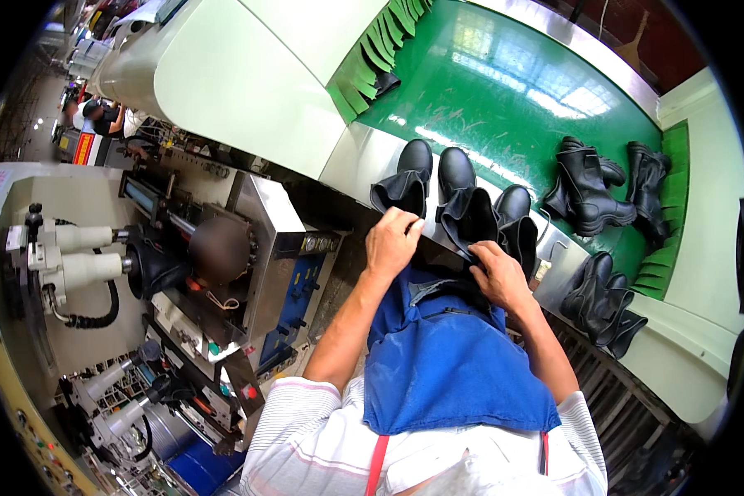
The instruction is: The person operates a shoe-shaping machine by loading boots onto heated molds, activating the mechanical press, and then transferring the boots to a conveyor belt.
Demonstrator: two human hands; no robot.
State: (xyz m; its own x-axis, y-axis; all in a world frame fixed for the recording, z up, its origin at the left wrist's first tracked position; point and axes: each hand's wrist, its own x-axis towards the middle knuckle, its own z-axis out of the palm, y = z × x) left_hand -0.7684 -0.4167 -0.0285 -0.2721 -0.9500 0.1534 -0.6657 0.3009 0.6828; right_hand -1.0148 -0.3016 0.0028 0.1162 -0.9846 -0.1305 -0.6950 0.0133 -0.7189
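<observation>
Black leather boots stand in a row on the metal ledge in front of me, toes pointing away. My left hand (pixel 394 241) is closed, its fingers pinching the shaft edge of the leftmost boot (pixel 415 161). With fingers curled, my right hand (pixel 502 274) grips the top edge of the middle boot (pixel 456 175), whose shaft gapes toward me. Just right of it stands a third boot (pixel 514 205), its shaft partly behind my right hand. My fingertips are partly hidden by the leather.
Beyond the ledge (pixel 351 169) runs a green conveyor belt (pixel 479 91) carrying more boots (pixel 591 190). Another pair (pixel 602 302) rests on the ledge at right. A small tube (pixel 541 273) is beside my right hand. At left stands a machine (pixel 264 219) with pale cylinders; people are farther back.
</observation>
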